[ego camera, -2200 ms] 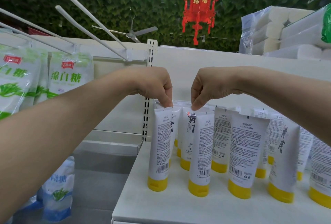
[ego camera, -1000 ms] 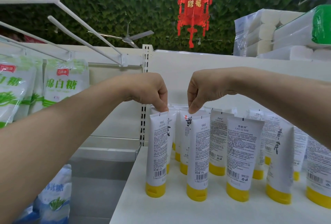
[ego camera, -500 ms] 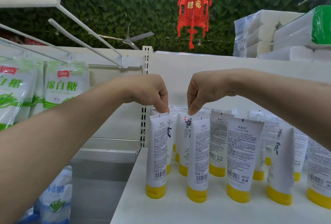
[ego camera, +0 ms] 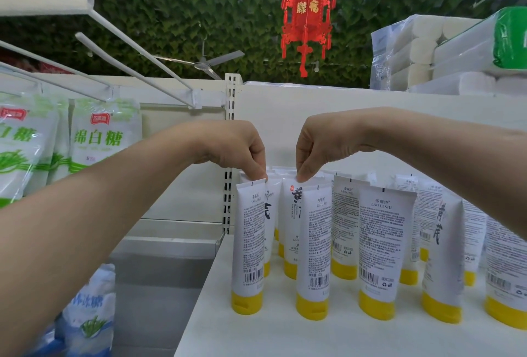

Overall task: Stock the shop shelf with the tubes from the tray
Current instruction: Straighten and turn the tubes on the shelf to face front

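White shop shelf point(ego camera: 285, 334) first: it carries a crowd of white tubes, all on their yellow caps, crimped ends up, long axes close to vertical. Left hand point(ego camera: 236, 148) pinches the crimp of the front-left tube point(ego camera: 247, 242) at the shelf's left edge; right hand point(ego camera: 319, 145) pinches the crimp of a second-row tube point(ego camera: 291, 214), which is just behind the front tube point(ego camera: 313, 245) below that grip. Both grips are closed on the top seams. The risk, as I judge it: narrow caps, tall bodies, tight rows, so a sideways tug on release could tip one into its neighbours or off the open left edge.
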Available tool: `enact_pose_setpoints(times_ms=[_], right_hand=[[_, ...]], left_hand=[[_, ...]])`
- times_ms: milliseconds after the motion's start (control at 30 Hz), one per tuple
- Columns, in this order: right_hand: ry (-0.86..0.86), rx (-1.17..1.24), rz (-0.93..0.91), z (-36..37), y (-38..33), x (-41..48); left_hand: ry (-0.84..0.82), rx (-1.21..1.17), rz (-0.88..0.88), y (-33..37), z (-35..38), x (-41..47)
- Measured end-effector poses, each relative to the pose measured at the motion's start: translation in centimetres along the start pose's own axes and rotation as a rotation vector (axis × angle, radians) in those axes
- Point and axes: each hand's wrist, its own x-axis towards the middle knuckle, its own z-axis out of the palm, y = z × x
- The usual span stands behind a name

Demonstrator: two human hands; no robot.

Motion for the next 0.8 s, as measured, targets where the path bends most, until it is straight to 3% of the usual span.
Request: enact_pose_setpoints(times_ms=[233,467,800], right_hand=[[0.106,-0.050,0.029,-2.1,-0.9,-2.3],[0.031,-0.100,0.066,-2.5,-1.7,-5.0],[-0.053,-0.125,0.065,-1.4,-2.2,-6.0]], left_hand=[[-0.018,-0.099,0.042,1.5,-2.1,-2.3],[-0.237,-0.067,0.065,2.6,-2.7,-4.4],[-0.237,-0.064,-0.044,3.0,-2.1,-5.0]])
